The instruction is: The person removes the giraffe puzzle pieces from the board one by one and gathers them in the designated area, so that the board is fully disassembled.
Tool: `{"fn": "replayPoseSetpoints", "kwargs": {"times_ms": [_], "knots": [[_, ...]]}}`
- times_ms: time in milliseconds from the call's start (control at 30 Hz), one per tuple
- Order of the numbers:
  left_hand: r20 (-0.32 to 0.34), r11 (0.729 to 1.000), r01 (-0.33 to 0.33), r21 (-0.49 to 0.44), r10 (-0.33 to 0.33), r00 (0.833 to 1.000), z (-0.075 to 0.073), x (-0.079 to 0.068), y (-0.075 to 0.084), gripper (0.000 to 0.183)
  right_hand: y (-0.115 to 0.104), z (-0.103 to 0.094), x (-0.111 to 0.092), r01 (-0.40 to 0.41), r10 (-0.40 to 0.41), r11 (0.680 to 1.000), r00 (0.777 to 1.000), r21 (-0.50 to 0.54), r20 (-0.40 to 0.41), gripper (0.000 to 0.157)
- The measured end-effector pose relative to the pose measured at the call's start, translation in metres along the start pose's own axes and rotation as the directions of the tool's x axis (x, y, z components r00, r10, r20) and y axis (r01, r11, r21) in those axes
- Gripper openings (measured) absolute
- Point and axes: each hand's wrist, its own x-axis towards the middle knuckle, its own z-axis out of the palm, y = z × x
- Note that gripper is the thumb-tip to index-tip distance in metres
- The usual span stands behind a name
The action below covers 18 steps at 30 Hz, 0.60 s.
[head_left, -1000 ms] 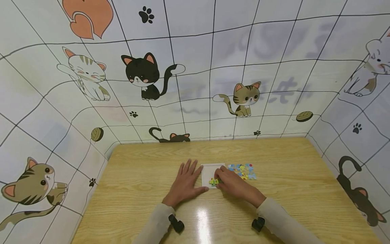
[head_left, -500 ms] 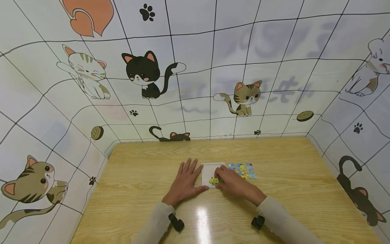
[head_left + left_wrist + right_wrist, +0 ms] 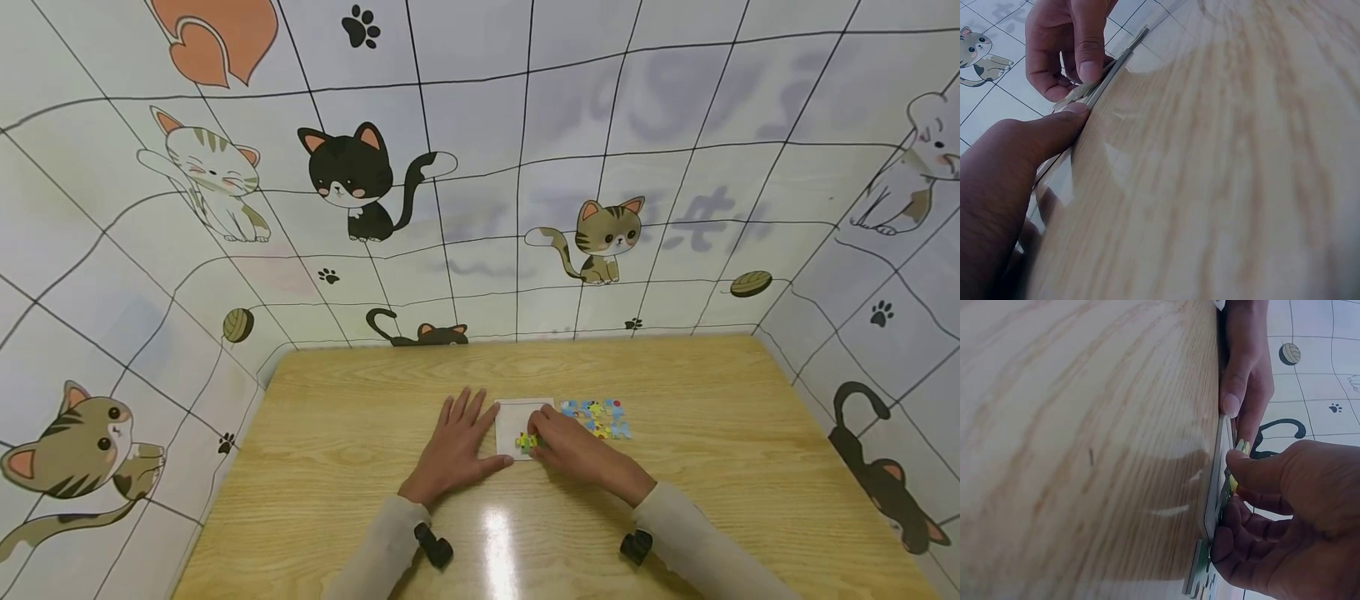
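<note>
A white square puzzle tray (image 3: 512, 419) lies on the table with a green and yellow puzzle piece (image 3: 524, 442) at its near side. My right hand (image 3: 576, 448) pinches a jigsaw piece (image 3: 1232, 485) between thumb and curled fingers, low over the tray; the fingers cover much of it. To the left, my left hand (image 3: 454, 443) rests with straight, spread fingers, its thumb (image 3: 1065, 125) on the tray's near left corner and the index fingertip at its left edge. The tray's right part is hidden behind my right hand.
Several loose blue and yellow jigsaw pieces (image 3: 595, 409) lie just right of the tray, partly behind my right hand. The wooden table (image 3: 337, 433) meets walls (image 3: 480, 225) printed with cats at the back and both sides.
My right thumb has shifted very slightly left beside the green and yellow piece. The left hand and the tray have stayed in place.
</note>
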Motion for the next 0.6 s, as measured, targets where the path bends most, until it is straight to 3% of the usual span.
{"fn": "replayPoseSetpoints", "kwargs": {"times_ms": [400, 600], "knots": [[0.006, 1.000, 0.009, 0.001, -0.009, 1.000, -0.0013, -0.0008, 0.0005, 0.098, -0.0056, 0.0054, 0.0011, 0.001, 0.000, 0.996, 1.000, -0.090, 0.012, 0.021], [0.005, 1.000, 0.012, -0.007, -0.012, 1.000, -0.0021, -0.0009, 0.0017, 0.098, -0.0059, 0.0041, -0.0025, -0.011, 0.012, 0.999, 1.000, -0.050, 0.019, 0.032]]}}
